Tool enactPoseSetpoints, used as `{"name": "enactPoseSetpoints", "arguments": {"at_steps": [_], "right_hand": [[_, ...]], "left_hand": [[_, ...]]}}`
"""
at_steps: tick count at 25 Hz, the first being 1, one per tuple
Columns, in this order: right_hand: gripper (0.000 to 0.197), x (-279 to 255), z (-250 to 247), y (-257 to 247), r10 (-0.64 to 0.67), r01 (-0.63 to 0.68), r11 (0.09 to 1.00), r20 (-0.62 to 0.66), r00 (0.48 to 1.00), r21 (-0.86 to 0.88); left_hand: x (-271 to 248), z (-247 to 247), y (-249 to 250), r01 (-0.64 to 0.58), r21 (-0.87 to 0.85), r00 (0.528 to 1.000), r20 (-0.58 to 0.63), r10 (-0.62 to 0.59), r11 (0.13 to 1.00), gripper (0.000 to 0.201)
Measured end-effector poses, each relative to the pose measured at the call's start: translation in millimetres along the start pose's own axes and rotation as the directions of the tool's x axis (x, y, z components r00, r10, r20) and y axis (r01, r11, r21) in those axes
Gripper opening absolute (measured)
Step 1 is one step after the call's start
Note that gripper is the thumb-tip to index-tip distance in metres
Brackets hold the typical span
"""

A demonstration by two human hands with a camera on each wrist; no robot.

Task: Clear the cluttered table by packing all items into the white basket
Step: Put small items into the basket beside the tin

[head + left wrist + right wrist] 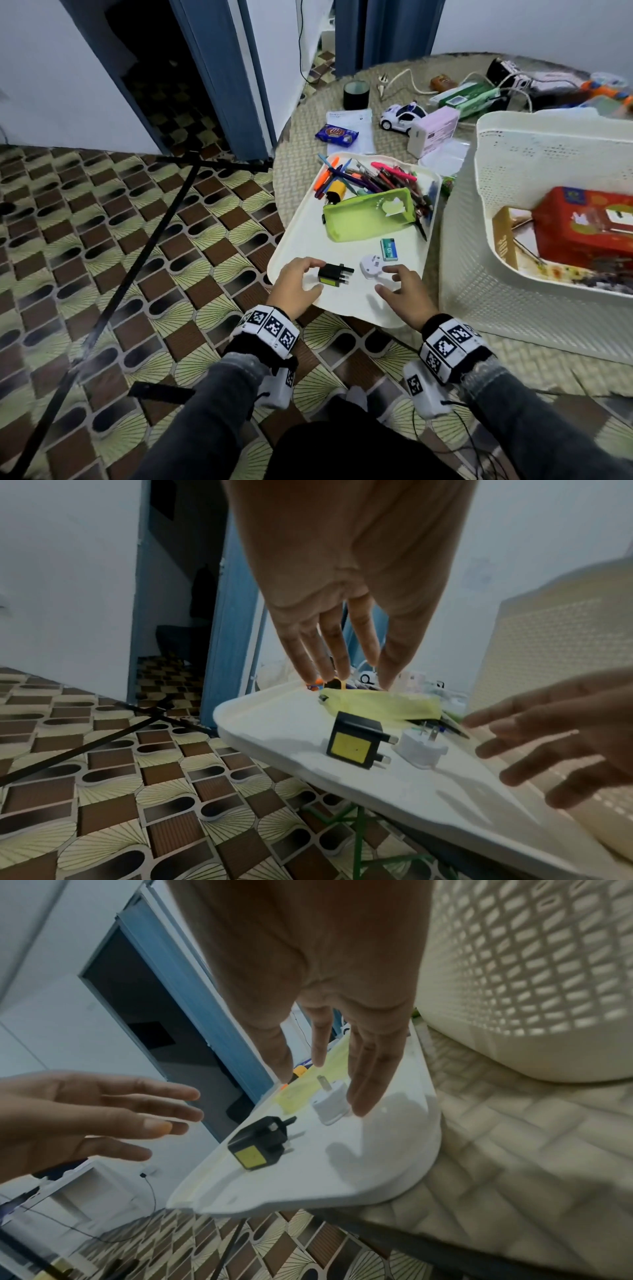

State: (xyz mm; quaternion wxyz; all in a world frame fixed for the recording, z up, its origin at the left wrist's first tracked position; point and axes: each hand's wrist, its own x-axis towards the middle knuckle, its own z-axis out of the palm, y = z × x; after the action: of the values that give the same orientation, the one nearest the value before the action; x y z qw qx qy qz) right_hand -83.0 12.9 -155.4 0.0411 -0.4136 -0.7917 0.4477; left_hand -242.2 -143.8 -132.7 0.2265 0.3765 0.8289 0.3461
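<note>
A black plug adapter (pixel 334 274) (pixel 352 745) (pixel 257 1146) with a yellow face lies at the near end of a white tray (pixel 301 240). A white plug (pixel 371 267) (pixel 419 746) (pixel 330 1107) lies just right of it. My left hand (pixel 313 277) (pixel 346 680) hovers over the black adapter, fingers spread and holding nothing. Beside the white plug, my right hand (pixel 382 279) (pixel 322 1093) is spread open too. The tall white basket (pixel 479 260) (pixel 531 974) stands right of the tray with a red box (pixel 582 226) inside.
The tray also carries a green pouch (pixel 366 212), several pens (pixel 376 178) and a small teal box (pixel 388 249), and overhangs the table edge. Farther back lie a toy car (pixel 402 115), pink box (pixel 433 132), snack packet (pixel 336 133), black cup (pixel 356 94). A tripod leg (pixel 154 240) crosses the floor.
</note>
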Motion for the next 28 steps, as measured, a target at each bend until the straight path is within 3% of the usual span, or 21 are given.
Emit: {"name": "enactPoseSetpoints", "arguments": {"at_steps": [3,6,10,13,16,19,21,23,26,28], "right_hand": [[0.045,26,-3,4,-0.008,0.008,1.0,-0.015,1.0,-0.015],[0.048,47,-6,5,-0.023,0.023,1.0,-0.039,0.999,0.007],[0.056,64,-3,7,-0.084,0.085,0.995,0.014,0.996,-0.051],[0.062,70,5,7,-0.085,0.09,0.991,0.061,0.995,-0.095],[0.067,75,13,6,-0.063,0.081,0.978,0.098,0.993,-0.195],[0.058,79,12,6,-0.04,0.058,0.977,0.089,0.995,-0.204],[0.049,80,7,-2,-0.067,0.066,0.989,0.0,0.998,-0.13],[0.042,77,-1,-21,-0.105,0.1,0.994,-0.194,0.975,-0.04],[0.037,70,-22,-63,-0.16,0.222,0.972,-0.473,0.866,0.079],[0.037,63,-45,-96,-0.153,0.279,0.949,-0.559,0.815,0.146]], "left_hand": [[30,11,0,-0.008,0.249,0.998,0.064,-0.008,0.969,0.056],[53,23,-1,-0.057,0.339,0.988,0.152,0.005,0.939,0.064],[71,33,-12,-0.146,0.431,0.966,0.255,0.034,0.891,0.056],[78,33,-19,-0.148,0.321,0.973,0.217,0.08,0.935,0.047],[84,22,-19,-0.037,0.087,0.994,0.101,0.028,0.996,0.045],[92,6,-14,-0.037,-0.111,0.998,0.053,0.043,0.993,0.044],[102,-7,-8,-0.066,-0.196,0.998,-0.001,0.067,0.978,0.046],[115,-17,1,-0.081,-0.245,0.996,-0.061,0.068,0.966,0.051],[137,-29,24,-0.187,-0.239,0.972,-0.185,0.144,0.953,0.05],[153,-36,50,-0.264,-0.289,0.953,-0.227,0.202,0.92,0.042]]}}
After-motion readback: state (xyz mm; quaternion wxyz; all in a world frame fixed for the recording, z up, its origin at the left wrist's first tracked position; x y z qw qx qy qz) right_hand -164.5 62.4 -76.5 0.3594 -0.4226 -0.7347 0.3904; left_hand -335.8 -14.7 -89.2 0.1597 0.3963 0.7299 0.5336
